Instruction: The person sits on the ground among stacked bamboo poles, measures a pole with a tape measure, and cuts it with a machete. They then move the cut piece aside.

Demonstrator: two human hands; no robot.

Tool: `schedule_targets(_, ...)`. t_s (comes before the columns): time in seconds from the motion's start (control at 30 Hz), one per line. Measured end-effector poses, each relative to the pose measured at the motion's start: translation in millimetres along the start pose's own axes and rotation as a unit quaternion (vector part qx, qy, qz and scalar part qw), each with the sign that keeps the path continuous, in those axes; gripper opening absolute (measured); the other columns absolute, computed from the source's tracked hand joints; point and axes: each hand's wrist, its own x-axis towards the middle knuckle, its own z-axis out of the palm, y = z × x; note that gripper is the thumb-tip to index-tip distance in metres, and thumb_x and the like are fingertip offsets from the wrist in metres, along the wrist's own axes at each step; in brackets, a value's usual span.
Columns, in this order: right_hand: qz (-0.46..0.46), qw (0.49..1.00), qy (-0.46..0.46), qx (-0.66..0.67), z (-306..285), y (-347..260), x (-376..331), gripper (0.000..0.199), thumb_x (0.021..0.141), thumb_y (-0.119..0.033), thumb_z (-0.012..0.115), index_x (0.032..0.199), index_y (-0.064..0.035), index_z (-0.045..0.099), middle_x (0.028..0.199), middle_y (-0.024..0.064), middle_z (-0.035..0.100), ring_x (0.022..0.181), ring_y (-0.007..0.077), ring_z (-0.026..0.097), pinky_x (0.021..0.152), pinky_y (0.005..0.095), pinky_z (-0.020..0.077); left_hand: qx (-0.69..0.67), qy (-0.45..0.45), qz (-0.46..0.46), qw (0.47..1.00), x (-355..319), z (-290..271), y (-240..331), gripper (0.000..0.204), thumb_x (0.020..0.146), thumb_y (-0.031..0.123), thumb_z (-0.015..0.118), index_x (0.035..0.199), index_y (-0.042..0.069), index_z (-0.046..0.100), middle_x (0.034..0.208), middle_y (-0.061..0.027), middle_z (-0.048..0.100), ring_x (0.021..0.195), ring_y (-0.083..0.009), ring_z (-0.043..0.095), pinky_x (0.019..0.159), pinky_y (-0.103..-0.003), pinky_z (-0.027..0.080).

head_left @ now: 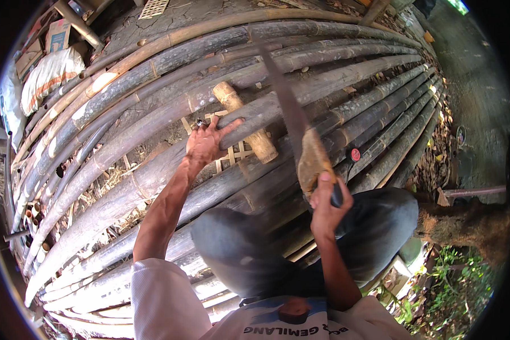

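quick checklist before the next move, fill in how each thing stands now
1. Long handsaw with a brown blade gripped: ok, the right hand is closed on it.
2. Left hand on the thick grey-brown bamboo pole: ok, resting there.
3. Short yellowish bamboo piece beneath the pole: ok, lies crosswise.
4. Left hand clear of the blade: ok, visibly apart.
5. Blade touching the pole: cannot tell.
6. Gloves worn: not ok, both hands bare.

Ground (190, 17) is carrying poles (119, 195), lying side by side; yellow grid (154, 8) is lying beyond, leaves (428, 164) littering right.
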Motion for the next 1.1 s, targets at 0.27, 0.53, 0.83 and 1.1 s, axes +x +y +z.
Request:
schedule_targets(0.27,-0.055,0.986,0.063,-0.142,-0.2,123.6,-18.3,0.035,0.091,-0.032,0.075,0.086,-0.002,0.058,0.071,0.0017,0.051,0.063,0.01,0.049,0.054,0.0268,0.036,-0.038,-0.021,0.009,0.999,-10.9,-10.4,-4.3,0.102,0.074,0.037,0.084,0.15,0.059,0.021,0.153,-0.0155,0.041,0.112,-0.04,0.065,0.097,-0.048,0.053)
schedule_targets(0.53,0.063,0.988,-0.056,-0.133,-8.7,121.5,-14.7,0.057,0.083,-0.037,0.082,0.113,0.0086,0.066,0.115,0.0258,0.061,0.111,0.0339,0.058,0.1,0.0408,0.0446,-0.032,-0.013,0.002,0.999,-18.2,-13.6,-10.9,0.099,0.073,0.034,0.083,0.149,0.058,0.024,0.151,-0.0153,0.042,0.107,-0.0405,0.067,0.092,-0.049,0.055)
schedule_targets(0.83,0.015,0.985,-0.106,-0.132,-44.0,165.1,-24.1,0.029,0.095,-0.026,0.07,0.083,-0.0014,0.06,0.062,-0.0022,0.05,0.055,0.0054,0.048,0.051,0.0246,0.0368,0.004,0.016,0.007,1.0,-12.5,-1.9,-10.4,0.098,0.071,0.034,0.082,0.15,0.054,0.028,0.147,-0.0133,0.046,0.103,-0.0394,0.069,0.088,-0.049,0.058)
schedule_targets(1.1,0.135,0.973,-0.137,-0.129,-32.8,128.6,-5.0,0.05,0.085,-0.035,0.081,0.11,0.0068,0.066,0.111,0.0233,0.061,0.109,0.0298,0.06,0.094,0.0396,0.0466,0.012,-0.014,-0.013,1.0,-3.3,-10.0,1.0,0.099,0.071,0.038,0.082,0.151,0.053,0.027,0.153,-0.0142,0.042,0.116,-0.0382,0.064,0.095,-0.048,0.057)
